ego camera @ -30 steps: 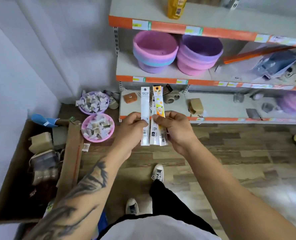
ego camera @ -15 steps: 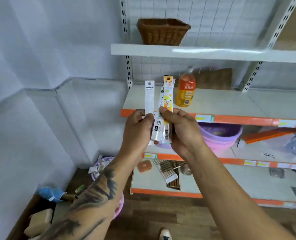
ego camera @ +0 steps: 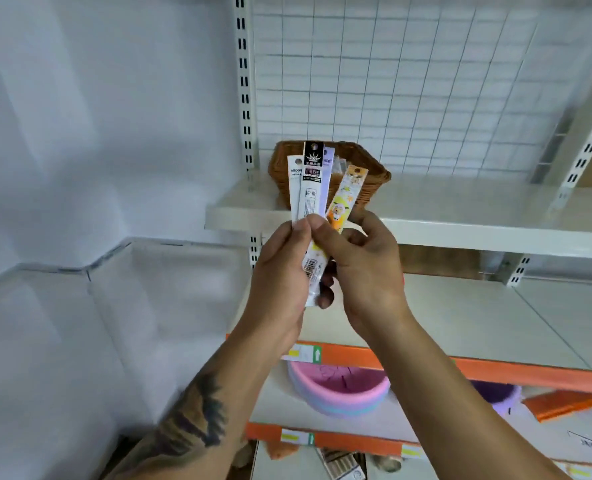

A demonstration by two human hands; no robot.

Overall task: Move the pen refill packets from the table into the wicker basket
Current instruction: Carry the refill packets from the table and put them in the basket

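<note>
Both hands hold a fanned bunch of pen refill packets upright in front of me. My left hand pinches the white and black-topped packets from the left. My right hand grips the orange cartoon packet from the right. The brown wicker basket stands on the white upper shelf directly behind the packets, which cover most of its front. The packets' tops reach about the height of the basket's rim, still in front of it.
A white wire grid panel backs the shelf, between slotted uprights. Below are orange-edged shelves with a pink bowl and a purple bowl. A white wall is at the left.
My view has tilted up from the floor to the top shelf. Both hands have lifted the packets up to the wicker basket's height, and the packets are fanned wider.
</note>
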